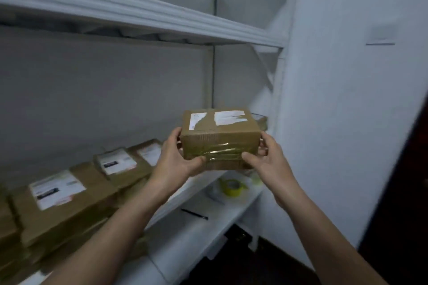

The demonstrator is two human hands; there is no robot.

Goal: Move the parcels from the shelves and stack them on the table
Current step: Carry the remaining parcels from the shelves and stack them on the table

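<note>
A brown cardboard parcel with white labels on top and clear tape round its front is held in the air in front of the white shelf. My left hand grips its left end, thumb on the front face. My right hand grips its right end in the same way. Several flat brown parcels with white labels lie in stacks along the shelf to the left. Another parcel peeks out behind the held one at the shelf's right end.
A roll of yellow tape and a black pen lie on the lower white shelf. An upper shelf runs overhead. A white wall stands close on the right, with a dark door edge at far right.
</note>
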